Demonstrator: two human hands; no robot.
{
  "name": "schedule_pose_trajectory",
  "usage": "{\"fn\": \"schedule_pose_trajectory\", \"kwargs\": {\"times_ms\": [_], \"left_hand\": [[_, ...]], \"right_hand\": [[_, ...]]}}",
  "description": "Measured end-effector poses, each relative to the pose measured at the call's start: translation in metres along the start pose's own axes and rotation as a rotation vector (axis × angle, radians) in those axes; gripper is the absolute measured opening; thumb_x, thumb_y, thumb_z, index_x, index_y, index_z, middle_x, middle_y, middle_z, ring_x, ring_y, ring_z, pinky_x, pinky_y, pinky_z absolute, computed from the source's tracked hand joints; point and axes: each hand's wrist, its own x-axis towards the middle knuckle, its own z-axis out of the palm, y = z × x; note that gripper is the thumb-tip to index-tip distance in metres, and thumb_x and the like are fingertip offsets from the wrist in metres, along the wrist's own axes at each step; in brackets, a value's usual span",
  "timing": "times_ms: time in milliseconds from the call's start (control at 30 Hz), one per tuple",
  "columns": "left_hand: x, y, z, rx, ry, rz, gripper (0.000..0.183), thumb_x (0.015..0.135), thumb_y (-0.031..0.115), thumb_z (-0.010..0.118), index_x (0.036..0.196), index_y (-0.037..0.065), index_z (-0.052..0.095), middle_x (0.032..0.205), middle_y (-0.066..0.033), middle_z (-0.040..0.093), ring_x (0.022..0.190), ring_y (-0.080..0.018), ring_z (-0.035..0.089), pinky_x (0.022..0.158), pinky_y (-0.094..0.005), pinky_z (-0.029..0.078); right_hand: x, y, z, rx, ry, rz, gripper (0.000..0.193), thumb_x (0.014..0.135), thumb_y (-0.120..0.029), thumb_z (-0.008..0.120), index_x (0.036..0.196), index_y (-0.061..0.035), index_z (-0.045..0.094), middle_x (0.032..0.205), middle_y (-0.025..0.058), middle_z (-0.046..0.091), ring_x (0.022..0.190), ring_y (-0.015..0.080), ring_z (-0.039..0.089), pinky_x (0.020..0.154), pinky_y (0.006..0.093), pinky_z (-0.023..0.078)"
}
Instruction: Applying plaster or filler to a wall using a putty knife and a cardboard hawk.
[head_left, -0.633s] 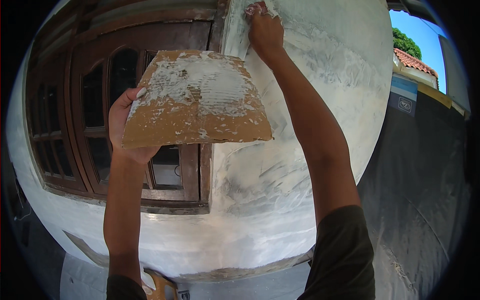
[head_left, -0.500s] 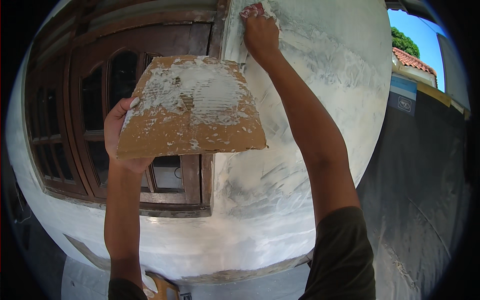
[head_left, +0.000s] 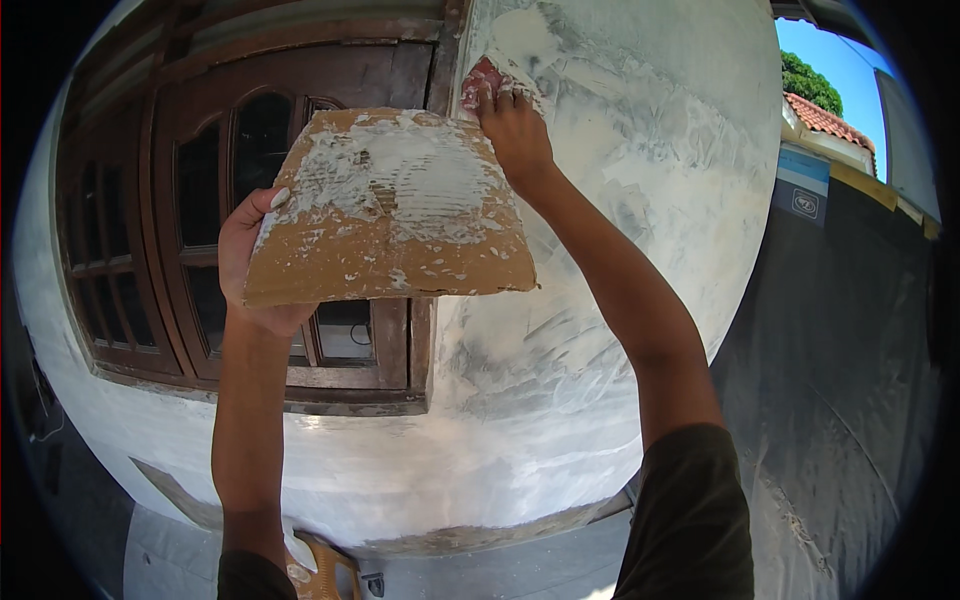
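Observation:
My left hand (head_left: 255, 260) grips the left side of a piece of brown cardboard (head_left: 390, 265), thumb on top and fingers underneath. White putty (head_left: 430, 185) is smeared over its far half, with specks nearer me. Beyond the board's far right corner, my right hand (head_left: 515, 135) is closed on a red, putty-caked scraper (head_left: 482, 85), pressed to the wall beside the window frame. Only part of the scraper shows; its working edge is hard to make out. The wall (head_left: 640, 220) around it carries uneven white and grey putty patches.
A dark brown wooden window (head_left: 265, 140) with glass panes lies behind the board. An orange-brown plastic stool (head_left: 325, 575) stands on the grey floor (head_left: 470, 575) below. Dark sheeting (head_left: 830, 370) hangs at the right, with a tiled roof (head_left: 825, 115) and tree beyond.
My right hand has moved down the wall with the scraper, closer to the board. The cardboard stays held in my left hand, and the view has shifted slightly.

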Motion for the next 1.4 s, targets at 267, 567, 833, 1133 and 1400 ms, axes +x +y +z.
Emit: {"fn": "schedule_pose_trajectory", "kwargs": {"times_ms": [267,567,833,1133,1400], "left_hand": [[-0.006,0.004,-0.017,0.002,0.062,0.019,0.038,0.084,0.018,0.036,0.104,-0.009,0.053,0.095,-0.0238,0.062,0.077,-0.0267,0.066,0.059,-0.0361,0.056],[-0.008,0.004,-0.016,0.076,0.139,0.047,0.037,0.084,0.018,0.036,0.104,-0.009,0.053,0.094,-0.0232,0.062,0.076,-0.0263,0.066,0.056,-0.0338,0.056],[-0.017,0.008,-0.015,0.103,0.17,0.049,0.037,0.084,0.018,0.038,0.105,-0.009,0.052,0.094,-0.0238,0.062,0.076,-0.0261,0.066,0.057,-0.0347,0.057],[-0.016,0.005,-0.018,0.041,0.159,0.001,0.037,0.083,0.017,0.037,0.105,-0.01,0.052,0.094,-0.0245,0.062,0.076,-0.0279,0.066,0.057,-0.0345,0.057],[-0.007,0.001,-0.014,-0.014,0.082,-0.013,0.039,0.083,0.018,0.036,0.105,-0.01,0.052,0.095,-0.0253,0.061,0.078,-0.0284,0.066,0.06,-0.0376,0.056]], "right_hand": [[-0.06,0.032,-0.007,0.125,0.059,-0.008,0.053,0.07,0.0,0.057,0.122,-0.0021,0.046,0.096,0.0164,0.059,0.085,0.0309,0.058,0.067,0.036,0.052],[0.048,0.101,-0.004,-0.091,0.305,0.144,0.05,0.074,-0.003,0.053,0.122,-0.0108,0.048,0.096,0.0132,0.062,0.083,0.0294,0.06,0.068,0.0377,0.047],[0.082,0.097,0.005,0.079,0.224,0.0,0.053,0.071,-0.001,0.051,0.123,-0.0101,0.045,0.097,0.0179,0.059,0.08,0.0352,0.059,0.067,0.0416,0.049],[0.046,0.081,0.004,0.068,0.199,-0.107,0.055,0.066,0.004,0.052,0.12,-0.0008,0.044,0.108,0.0229,0.053,0.085,0.0356,0.058,0.075,0.0409,0.048],[-0.002,0.07,-0.004,0.152,0.044,-0.141,0.056,0.067,0.006,0.051,0.122,-0.0027,0.044,0.11,0.0214,0.053,0.088,0.0355,0.058,0.077,0.0395,0.049]]}}
